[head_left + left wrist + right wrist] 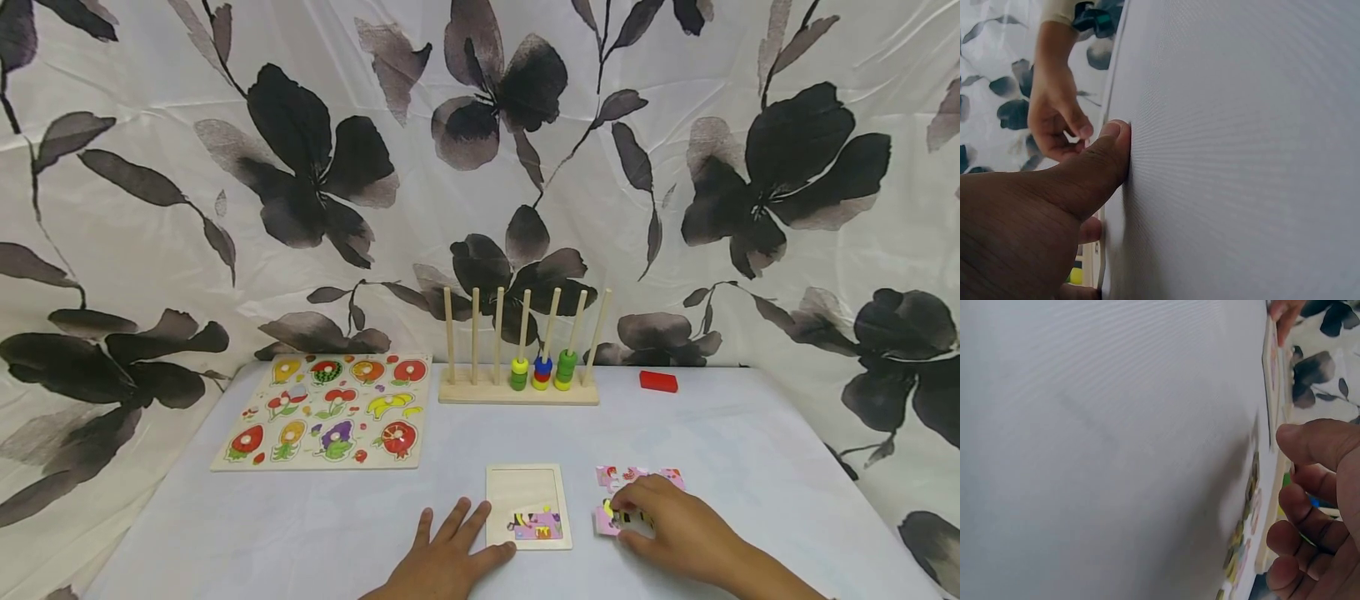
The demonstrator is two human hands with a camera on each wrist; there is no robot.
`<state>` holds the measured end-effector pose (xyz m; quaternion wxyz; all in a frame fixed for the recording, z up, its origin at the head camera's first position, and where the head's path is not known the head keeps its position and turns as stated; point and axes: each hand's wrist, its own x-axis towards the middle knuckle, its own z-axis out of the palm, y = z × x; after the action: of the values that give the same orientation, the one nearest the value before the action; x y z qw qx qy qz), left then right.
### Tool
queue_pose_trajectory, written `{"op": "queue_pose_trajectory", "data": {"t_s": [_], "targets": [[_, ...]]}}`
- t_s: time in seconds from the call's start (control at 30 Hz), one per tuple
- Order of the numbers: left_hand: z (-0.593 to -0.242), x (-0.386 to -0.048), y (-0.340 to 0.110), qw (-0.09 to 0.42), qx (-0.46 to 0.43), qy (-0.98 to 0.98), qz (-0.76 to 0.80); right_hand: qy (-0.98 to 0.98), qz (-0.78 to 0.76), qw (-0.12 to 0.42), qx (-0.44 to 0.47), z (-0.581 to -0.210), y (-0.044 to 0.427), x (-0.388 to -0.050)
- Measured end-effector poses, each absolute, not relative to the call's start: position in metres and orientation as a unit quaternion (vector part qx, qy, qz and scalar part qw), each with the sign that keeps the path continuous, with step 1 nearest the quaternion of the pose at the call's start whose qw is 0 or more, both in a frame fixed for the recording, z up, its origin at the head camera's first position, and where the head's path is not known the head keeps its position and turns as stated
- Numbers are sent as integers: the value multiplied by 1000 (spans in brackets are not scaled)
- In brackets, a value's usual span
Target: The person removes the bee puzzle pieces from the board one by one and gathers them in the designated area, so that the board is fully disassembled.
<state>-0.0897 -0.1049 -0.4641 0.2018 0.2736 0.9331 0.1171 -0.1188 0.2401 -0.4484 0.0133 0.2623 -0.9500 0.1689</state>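
A shallow wooden puzzle tray (492, 500) lies near the front of the table. Joined pieces with a bee picture (537, 526) fill part of its lower half. My left hand (448, 554) is spread flat, thumb and fingertips at the tray's left and lower edges. My right hand (675, 529) is over the loose pink puzzle pieces (604, 523) right of the tray, its fingers bent and thumb close to the forefinger. In the right wrist view the right hand (1313, 506) is above the flat pieces (1235, 550). Whether it pinches a piece is too unclear to see.
A wooden fruit puzzle board (315, 412) lies at the back left. Beside it stands a peg rack (517, 393) with coloured rings on some pegs. A red block (658, 382) is at the back right. Floral cloth (480, 183) hangs behind the white table.
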Motion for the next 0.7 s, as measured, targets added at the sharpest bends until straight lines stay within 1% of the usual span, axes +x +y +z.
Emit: {"op": "queue_pose_trajectory", "data": {"t_s": [0.27, 0.5, 0.7], "targets": [[-464, -89, -106, 190, 286, 932, 119, -949, 165, -25, 268, -449, 254, -118], [-463, -88, -106, 185, 286, 933, 118, -951, 160, -84, 252, -451, 261, -115], [-464, -88, -105, 185, 283, 934, 114, -952, 162, -101, 239, -452, 262, -112]]}}
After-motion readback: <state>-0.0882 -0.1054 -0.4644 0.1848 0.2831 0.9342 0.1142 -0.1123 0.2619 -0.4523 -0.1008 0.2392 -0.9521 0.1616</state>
